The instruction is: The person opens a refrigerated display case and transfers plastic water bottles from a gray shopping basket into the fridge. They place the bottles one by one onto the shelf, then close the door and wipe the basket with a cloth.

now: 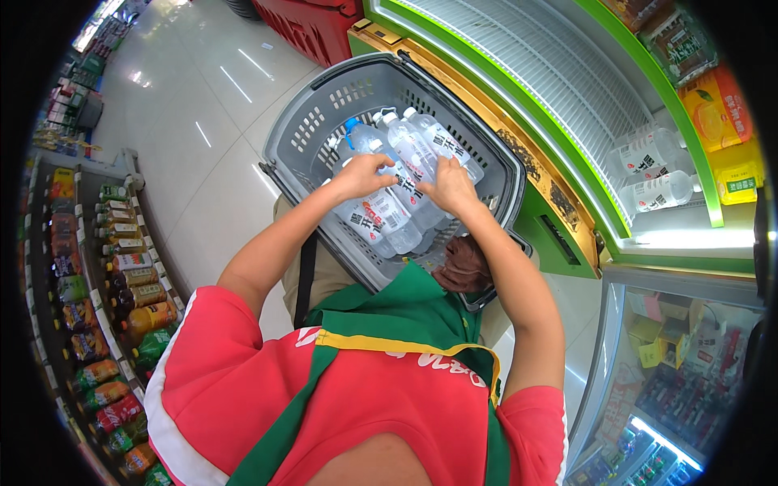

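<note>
A grey plastic shopping basket [298,100] stands in front of me, holding several clear plastic water bottles [413,149] with white labels; most caps are white, one is blue. Over the bottles at the left is my left hand [366,176], its fingers curved near a bottle. My right hand [451,185] touches the bottles at the right with its thumb pointing inwards; whether either hand grips a bottle is not plain. A crumpled brown cloth [463,264] lies at the basket's near right corner, beside my right forearm.
A green-edged cooler with a white wire shelf [547,67] stands at the upper right, several bottles [659,191] lying at its end. Below is a glass-fronted fridge [614,340]. Drink shelves [91,261] line the left, and a red plastic crate [304,27] sits beyond the basket.
</note>
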`<action>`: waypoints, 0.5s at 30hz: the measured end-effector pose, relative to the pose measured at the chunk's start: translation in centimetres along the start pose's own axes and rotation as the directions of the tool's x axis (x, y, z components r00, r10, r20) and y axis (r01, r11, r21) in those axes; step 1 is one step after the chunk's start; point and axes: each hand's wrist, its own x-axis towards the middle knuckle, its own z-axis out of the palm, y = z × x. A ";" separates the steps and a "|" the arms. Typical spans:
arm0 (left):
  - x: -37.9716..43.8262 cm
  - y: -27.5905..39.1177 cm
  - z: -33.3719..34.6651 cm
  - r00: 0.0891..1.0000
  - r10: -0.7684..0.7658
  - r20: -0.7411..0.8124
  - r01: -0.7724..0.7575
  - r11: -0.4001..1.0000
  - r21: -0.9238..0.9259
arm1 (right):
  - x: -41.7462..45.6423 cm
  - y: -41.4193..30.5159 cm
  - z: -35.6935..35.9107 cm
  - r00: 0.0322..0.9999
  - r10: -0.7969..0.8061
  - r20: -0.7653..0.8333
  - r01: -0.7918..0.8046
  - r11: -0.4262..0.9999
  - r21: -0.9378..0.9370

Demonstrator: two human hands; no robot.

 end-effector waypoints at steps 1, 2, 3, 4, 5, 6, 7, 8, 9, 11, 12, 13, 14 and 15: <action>-0.2 -0.2 0.1 1.000 -0.002 -0.005 0.002 0.999 -0.033 | 0.0 -0.4 0.6 1.000 0.001 0.004 -0.001 0.997 -0.071; -0.3 -0.2 0.3 1.000 -0.005 0.007 0.006 0.998 -0.054 | 0.0 -0.6 1.1 1.000 0.004 0.008 -0.003 0.990 -0.142; -0.3 -0.1 0.3 1.000 -0.014 0.014 0.015 0.996 -0.092 | 0.3 -0.6 1.3 0.999 0.028 0.038 -0.023 0.989 -0.144; -0.2 -0.2 0.5 1.000 -0.022 0.021 0.024 0.991 -0.129 | 0.7 -0.5 1.4 0.996 0.054 0.067 -0.043 0.988 -0.146; -0.1 -0.4 0.6 0.999 -0.029 0.030 0.033 0.985 -0.166 | 1.0 -0.3 1.4 0.992 0.080 0.095 -0.065 0.987 -0.149; 0.0 -0.5 0.7 0.997 -0.044 0.070 0.059 0.973 -0.225 | 1.3 -0.2 1.3 0.990 0.078 0.120 -0.066 0.993 -0.096; 0.2 -0.6 0.9 0.989 -0.093 0.112 0.126 0.933 -0.337 | 1.5 0.0 1.0 0.987 0.074 0.144 -0.069 0.997 -0.042; 0.2 -0.5 1.2 0.978 -0.134 0.161 0.193 0.876 -0.441 | 1.6 0.4 0.8 0.983 0.070 0.167 -0.073 0.997 0.012; 0.2 -0.2 1.4 0.962 -0.169 0.214 0.260 0.805 -0.534 | 1.8 0.9 0.7 0.969 0.079 0.234 -0.132 0.967 0.219; 0.4 0.6 1.8 0.932 -0.238 0.272 0.361 0.669 -0.650 | 2.1 2.2 0.8 0.932 0.050 0.359 -0.265 0.771 0.579; 0.5 0.9 1.9 0.913 -0.258 0.315 0.407 0.581 -0.705 | 2.3 2.1 0.6 0.884 0.077 0.461 -0.393 0.656 0.645; 0.8 1.1 1.9 0.893 -0.270 0.360 0.450 0.486 -0.749 | 2.0 2.3 0.3 0.875 0.044 0.481 -0.415 0.580 0.701; 1.1 1.4 1.8 0.883 -0.233 0.407 0.469 0.447 -0.762 | 1.3 2.6 0.1 0.868 0.009 0.497 -0.435 0.497 0.750; 1.3 1.5 1.7 0.881 -0.204 0.426 0.473 0.387 -0.792 | 0.4 2.3 -0.7 0.861 -0.029 0.508 -0.454 0.408 0.792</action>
